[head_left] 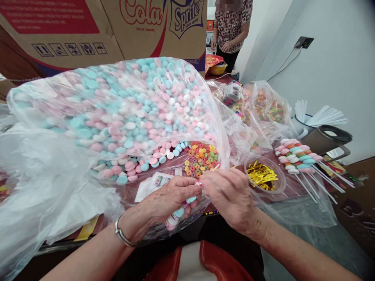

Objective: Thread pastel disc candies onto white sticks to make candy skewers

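Two hands meet near the centre — the left hand is pinched shut on a half-threaded candy stick, the right hand closed at its tip — best kept steady, beads pressed snug.

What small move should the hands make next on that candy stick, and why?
Probably take a ring candy with the right hand. The left hand pinches a partly filled stick holding a few pastel discs, while the finished sticks carry longer stacks, and the ring pile lies just beyond the fingertips.
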Tool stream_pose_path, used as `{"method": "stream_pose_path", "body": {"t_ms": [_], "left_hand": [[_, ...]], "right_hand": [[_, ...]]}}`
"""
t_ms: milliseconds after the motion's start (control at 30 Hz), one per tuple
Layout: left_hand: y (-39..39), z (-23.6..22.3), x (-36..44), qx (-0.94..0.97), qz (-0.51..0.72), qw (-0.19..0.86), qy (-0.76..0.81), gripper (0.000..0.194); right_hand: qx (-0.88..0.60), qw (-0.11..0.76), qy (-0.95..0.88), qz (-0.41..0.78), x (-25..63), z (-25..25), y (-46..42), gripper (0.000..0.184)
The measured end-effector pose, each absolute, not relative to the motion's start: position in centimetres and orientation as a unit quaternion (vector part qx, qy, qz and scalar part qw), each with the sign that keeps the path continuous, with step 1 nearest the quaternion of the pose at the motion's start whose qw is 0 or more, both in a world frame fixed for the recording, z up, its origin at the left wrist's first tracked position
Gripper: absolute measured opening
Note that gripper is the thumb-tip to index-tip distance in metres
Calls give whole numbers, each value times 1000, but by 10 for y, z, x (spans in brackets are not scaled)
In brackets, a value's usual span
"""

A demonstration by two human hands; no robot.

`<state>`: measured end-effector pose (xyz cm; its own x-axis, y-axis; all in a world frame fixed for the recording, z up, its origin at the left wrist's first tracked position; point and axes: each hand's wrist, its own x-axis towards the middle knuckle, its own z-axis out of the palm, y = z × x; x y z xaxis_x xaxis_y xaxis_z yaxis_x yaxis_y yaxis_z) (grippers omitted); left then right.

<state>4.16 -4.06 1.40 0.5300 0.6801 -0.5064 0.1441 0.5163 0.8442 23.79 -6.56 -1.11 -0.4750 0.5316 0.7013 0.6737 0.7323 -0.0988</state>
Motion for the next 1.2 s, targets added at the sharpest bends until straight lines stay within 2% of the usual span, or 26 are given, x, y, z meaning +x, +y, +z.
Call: {"method": "stream_pose_path", "body": {"t_ms": [67, 167, 267, 333, 400, 467, 567, 667, 767, 867, 1033, 1200], "left_hand": [[-38, 13, 41, 457, 152, 765, 427, 35], [-36, 14, 41, 468, 96, 782, 400, 31], [-36, 18, 42, 527, 74, 741, 409, 28], [-38, 18, 44, 650, 120, 614, 431, 21], [-41, 14, 46, 782, 202, 426, 407, 14], [-42, 7, 48, 857, 265, 277, 345, 17], [-37, 4, 47, 868, 308, 209, 329, 17], [-27, 15, 39, 768, 351, 297, 446, 10], [-20, 27, 27, 582, 400, 461, 538, 17], [-19, 29, 21, 450, 415, 563, 556, 19], [-24, 19, 28, 404, 429, 609, 530, 18], [-24, 13, 29, 387, 424, 631, 522, 19]], "right_hand": [[-293, 307, -897, -118, 241, -7, -64, 31], [-258, 260, -924, -108, 242, -2, -62, 29], [-273, 225, -931, -94, 242, 3, -59, 26], [-315, 218, -921, -77, 241, 5, -58, 23], [-354, 215, -909, -41, 241, 7, -57, 22], [-365, 203, -909, -1, 243, 9, -56, 23], [-366, 227, -902, 27, 258, 14, -49, 24], [-436, 266, -859, -23, 299, 18, -35, 23], [-525, 155, -834, -75, 348, 12, -21, 22], [-534, 100, -837, -70, 379, -8, -15, 22], [-543, 49, -836, -67, 385, -33, -14, 23], [-571, 29, -817, -73, 387, -24, -14, 22]]}}
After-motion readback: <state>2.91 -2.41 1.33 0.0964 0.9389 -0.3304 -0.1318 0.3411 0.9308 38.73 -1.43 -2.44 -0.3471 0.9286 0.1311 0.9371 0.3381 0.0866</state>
